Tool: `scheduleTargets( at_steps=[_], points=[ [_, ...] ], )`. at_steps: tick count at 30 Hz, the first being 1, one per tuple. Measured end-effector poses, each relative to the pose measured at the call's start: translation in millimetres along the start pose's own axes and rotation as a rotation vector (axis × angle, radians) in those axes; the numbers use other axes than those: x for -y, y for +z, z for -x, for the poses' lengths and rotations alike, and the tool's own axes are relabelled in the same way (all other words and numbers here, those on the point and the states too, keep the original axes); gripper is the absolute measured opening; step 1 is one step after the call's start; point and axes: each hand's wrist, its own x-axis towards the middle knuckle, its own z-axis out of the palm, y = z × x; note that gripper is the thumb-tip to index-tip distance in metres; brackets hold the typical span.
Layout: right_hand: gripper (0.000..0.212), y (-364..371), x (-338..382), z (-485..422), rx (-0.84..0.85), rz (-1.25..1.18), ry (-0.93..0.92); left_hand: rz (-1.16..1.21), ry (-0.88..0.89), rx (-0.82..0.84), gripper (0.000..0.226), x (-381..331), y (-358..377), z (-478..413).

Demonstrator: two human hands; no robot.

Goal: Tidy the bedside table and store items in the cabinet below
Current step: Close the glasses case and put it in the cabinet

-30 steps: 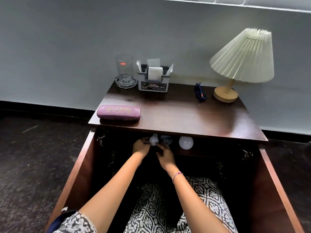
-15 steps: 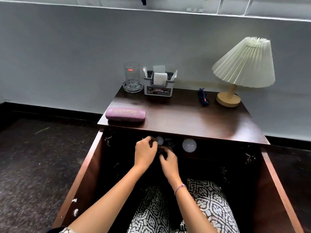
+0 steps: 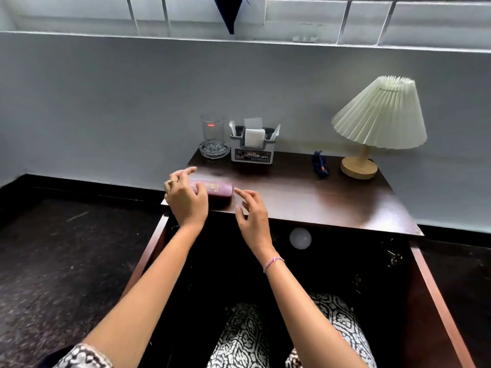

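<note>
Your left hand [image 3: 186,200] and right hand [image 3: 252,212], fingers spread, flank the purple case [image 3: 214,189], gripping nothing; likely rigid, light, slick shell, so clasp both ends.

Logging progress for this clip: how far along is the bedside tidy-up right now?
Done: the cabinet stands open with a white bulb inside. In hand: the left hand and right hand, both open, hover at the purple case near the front edge of the table, no clear grip yet. Left: that case, the glass, napkin holder and small blue item sit on top by the lamp.
</note>
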Motion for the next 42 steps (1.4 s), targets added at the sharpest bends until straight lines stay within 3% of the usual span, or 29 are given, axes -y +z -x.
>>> scheduleTargets(
  at_steps=[8,14,19,23,28,32,37,42],
  points=[
    [0.06,11,-3,-27,0.21,0.089,0.21,-0.059,-0.393,0.196,0.054,21,5,-27],
    [0.058,19,-4,-35,0.242,0.078,0.238,-0.006,-0.431,0.224,0.052,23,6,-24],
    [0.061,8,-7,-46,0.165,0.128,0.209,0.111,-0.337,0.205,0.037,11,10,-18],
    [0.069,-26,-21,-56,0.089,0.196,0.22,0.203,-0.237,0.324,0.036,-6,31,-9],
    [0.072,-74,-53,-60,-0.003,0.419,0.245,0.268,-0.043,0.624,0.058,-28,68,0],
    [0.069,-104,-73,-64,0.034,0.618,0.199,0.361,-0.034,0.847,0.069,-33,89,-4],
    [0.064,-113,-85,-69,0.113,0.894,0.07,0.382,-0.003,0.83,0.064,-29,101,-8],
    [0.065,-111,-90,-77,0.118,0.995,-0.007,0.433,-0.002,0.761,0.062,-26,108,-9]
  ],
)
